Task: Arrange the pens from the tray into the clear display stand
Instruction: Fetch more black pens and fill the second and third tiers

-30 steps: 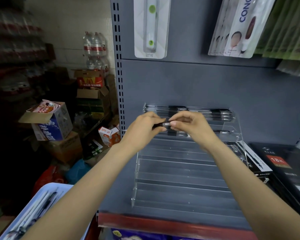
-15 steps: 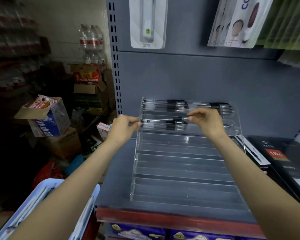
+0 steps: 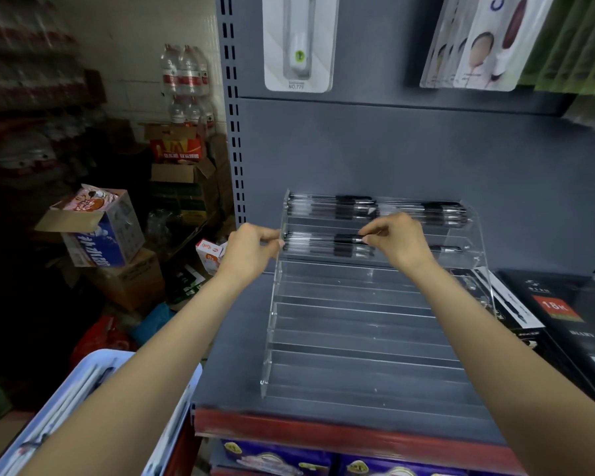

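Room: I stand at a grey metal shop shelf (image 3: 323, 389) with a red front edge; cardboard boxes (image 3: 117, 235) and packs of bottled water (image 3: 186, 70) are stacked off to my left.
Display stand: the clear stepped display stand (image 3: 358, 324) sits on the shelf against the back panel; its lower tiers hold nothing.
Top tier: a row of pens (image 3: 433, 211) lies there lengthwise.
My left hand (image 3: 251, 249): arm stretched forward, fingers curled, fingertips at the stand's left edge by the second tier; I cannot tell whether they pinch the pen's end or only touch the acrylic.
My right hand (image 3: 395, 238): arm stretched forward, thumb and forefinger pinching the dark grip end of a pen (image 3: 323, 240), other fingers loosely curled.
That pen: lying level along the second tier, on the tier's left half, with other pens just below it.
Tray: the pale blue tray (image 3: 83, 389) is at the lower left, below my left forearm, with pens in it.
Right of the stand: black boxed goods (image 3: 564, 310), one with a red "18K" label.
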